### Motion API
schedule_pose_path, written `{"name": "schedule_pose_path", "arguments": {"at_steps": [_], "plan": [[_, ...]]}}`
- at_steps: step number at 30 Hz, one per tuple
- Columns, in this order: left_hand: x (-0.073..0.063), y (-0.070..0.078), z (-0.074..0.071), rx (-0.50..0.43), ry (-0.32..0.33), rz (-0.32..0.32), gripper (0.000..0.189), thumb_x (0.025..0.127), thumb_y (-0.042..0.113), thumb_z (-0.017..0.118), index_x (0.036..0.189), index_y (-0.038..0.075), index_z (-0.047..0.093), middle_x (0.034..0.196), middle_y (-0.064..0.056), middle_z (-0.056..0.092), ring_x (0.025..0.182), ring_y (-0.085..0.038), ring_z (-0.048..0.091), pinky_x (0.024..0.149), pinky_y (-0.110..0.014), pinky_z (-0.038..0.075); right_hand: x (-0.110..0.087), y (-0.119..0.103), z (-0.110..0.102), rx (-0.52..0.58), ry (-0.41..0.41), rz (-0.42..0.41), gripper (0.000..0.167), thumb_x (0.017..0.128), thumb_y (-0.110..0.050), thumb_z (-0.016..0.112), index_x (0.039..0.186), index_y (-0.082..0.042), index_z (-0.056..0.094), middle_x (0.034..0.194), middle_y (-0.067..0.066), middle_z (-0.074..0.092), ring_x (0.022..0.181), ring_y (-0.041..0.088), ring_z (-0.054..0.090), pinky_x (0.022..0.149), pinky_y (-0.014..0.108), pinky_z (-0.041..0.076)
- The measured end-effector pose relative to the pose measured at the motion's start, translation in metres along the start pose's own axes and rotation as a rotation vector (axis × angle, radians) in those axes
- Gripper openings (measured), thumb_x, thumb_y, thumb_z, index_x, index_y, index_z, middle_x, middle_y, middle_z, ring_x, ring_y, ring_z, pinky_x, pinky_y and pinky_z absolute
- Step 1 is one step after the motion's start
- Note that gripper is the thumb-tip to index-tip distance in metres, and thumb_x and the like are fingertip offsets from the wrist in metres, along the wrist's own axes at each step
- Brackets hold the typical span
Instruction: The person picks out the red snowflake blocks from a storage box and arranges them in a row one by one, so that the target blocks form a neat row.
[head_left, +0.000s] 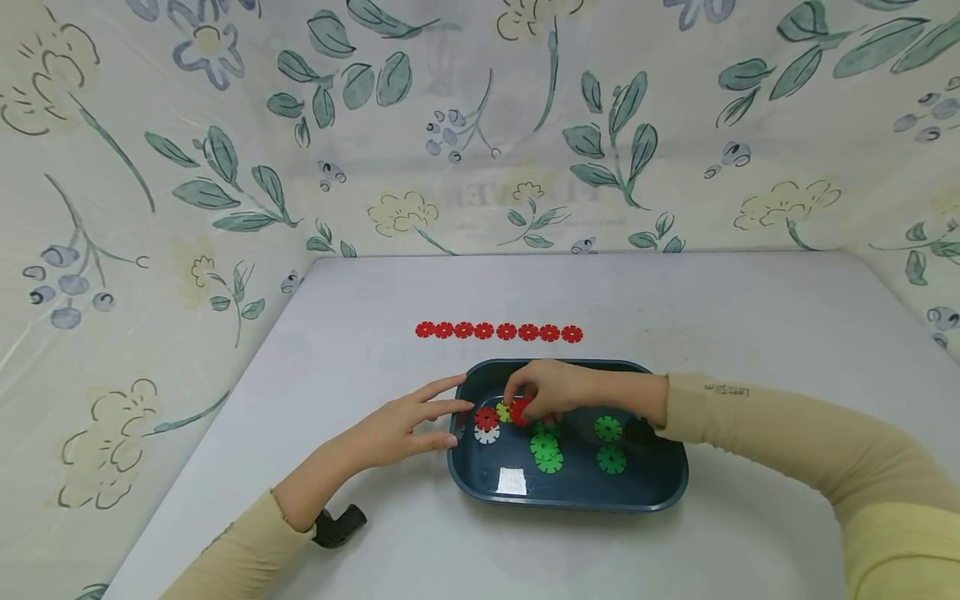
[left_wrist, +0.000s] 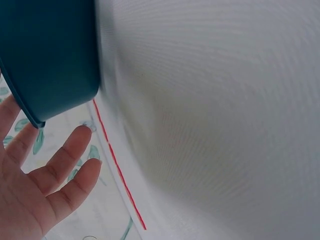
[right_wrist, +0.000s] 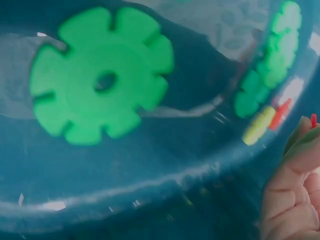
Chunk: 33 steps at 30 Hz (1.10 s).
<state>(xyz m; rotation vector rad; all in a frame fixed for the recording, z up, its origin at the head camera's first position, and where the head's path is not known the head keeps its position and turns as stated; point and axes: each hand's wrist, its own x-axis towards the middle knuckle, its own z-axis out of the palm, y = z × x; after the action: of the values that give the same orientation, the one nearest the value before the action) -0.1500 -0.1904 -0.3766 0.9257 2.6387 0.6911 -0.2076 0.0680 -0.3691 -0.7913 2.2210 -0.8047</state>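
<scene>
My right hand [head_left: 558, 387] reaches into a dark blue plastic tray [head_left: 570, 503] and pinches a red notched plastic disc [head_left: 520, 412]. In the right wrist view, a red edge [right_wrist: 314, 120] shows at the fingertips. With fingers spread and fairly straight, my left hand [head_left: 393, 429] touches the tray's left rim. Around the right fingers lie a yellow disc [head_left: 503, 412], another red disc [head_left: 486, 417] and a white disc [head_left: 487, 435]. Overlapping green discs [head_left: 546, 450] sit mid-tray; two more green discs [head_left: 611, 458] lie toward its right.
Behind the tray, several red discs [head_left: 484, 331] form a straight row across the white table [head_left: 750, 333]. A black object [head_left: 340, 527] shows by the left wrist. Flower-patterned sheeting [head_left: 465, 167] hangs behind the table and on its sides.
</scene>
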Motion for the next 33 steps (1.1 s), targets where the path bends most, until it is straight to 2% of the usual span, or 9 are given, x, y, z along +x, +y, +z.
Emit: {"name": "schedule_pose_path", "arguments": {"at_steps": [5, 8, 16, 22, 27, 33], "plan": [[0.0, -0.001, 0.001, -0.006, -0.005, 0.0, 0.048, 0.088, 0.038, 0.057, 0.132, 0.02, 0.05, 0.15, -0.004, 0.025, 0.108, -0.024, 0.055, 0.087, -0.046, 0.047, -0.006, -0.006, -0.011, 0.097, -0.003, 0.015, 0.027, 0.082, -0.007, 0.066, 0.108, -0.005, 0.059, 0.078, 0.009, 0.063, 0.062, 0.027, 0.064, 0.058, 0.027, 0.053], [0.0, -0.001, 0.001, -0.01, -0.006, -0.013, 0.048, 0.088, 0.038, 0.058, 0.132, 0.021, 0.05, 0.15, -0.003, 0.025, 0.109, -0.024, 0.054, 0.086, -0.046, 0.047, -0.01, -0.008, -0.02, 0.143, 0.023, 0.022, 0.03, 0.081, -0.005, 0.066, 0.109, -0.003, 0.058, 0.081, 0.011, 0.063, 0.068, 0.03, 0.065, 0.061, 0.029, 0.054], [0.0, 0.001, 0.001, -0.006, -0.002, -0.028, 0.049, 0.086, 0.038, 0.06, 0.131, 0.022, 0.051, 0.149, -0.003, 0.026, 0.111, -0.025, 0.053, 0.084, -0.043, 0.05, -0.021, -0.006, -0.051, 0.16, 0.119, 0.033, 0.037, 0.08, -0.004, 0.064, 0.117, -0.002, 0.056, 0.088, 0.011, 0.061, 0.077, 0.03, 0.064, 0.07, 0.033, 0.054], [0.001, 0.0, 0.002, 0.005, 0.003, -0.026, 0.049, 0.087, 0.039, 0.059, 0.131, 0.022, 0.051, 0.149, -0.003, 0.026, 0.111, -0.024, 0.053, 0.083, -0.043, 0.05, -0.027, 0.005, -0.074, 0.15, 0.2, 0.032, 0.041, 0.078, -0.005, 0.064, 0.118, -0.002, 0.055, 0.094, 0.013, 0.059, 0.077, 0.022, 0.06, 0.075, 0.037, 0.053], [0.0, 0.001, 0.002, 0.007, 0.009, -0.028, 0.048, 0.087, 0.038, 0.059, 0.131, 0.022, 0.051, 0.149, -0.002, 0.026, 0.112, -0.024, 0.053, 0.083, -0.042, 0.05, -0.031, 0.021, -0.09, 0.158, 0.253, 0.036, 0.044, 0.078, -0.005, 0.063, 0.121, -0.003, 0.053, 0.097, 0.014, 0.057, 0.082, 0.022, 0.058, 0.078, 0.037, 0.051], [0.0, 0.001, 0.001, -0.005, 0.006, -0.026, 0.047, 0.087, 0.037, 0.059, 0.131, 0.022, 0.051, 0.15, -0.002, 0.025, 0.11, -0.024, 0.054, 0.084, -0.043, 0.049, -0.033, 0.045, -0.1, 0.211, 0.302, 0.049, 0.047, 0.08, -0.004, 0.062, 0.125, -0.002, 0.05, 0.096, 0.013, 0.053, 0.086, 0.024, 0.054, 0.084, 0.043, 0.048]]}}
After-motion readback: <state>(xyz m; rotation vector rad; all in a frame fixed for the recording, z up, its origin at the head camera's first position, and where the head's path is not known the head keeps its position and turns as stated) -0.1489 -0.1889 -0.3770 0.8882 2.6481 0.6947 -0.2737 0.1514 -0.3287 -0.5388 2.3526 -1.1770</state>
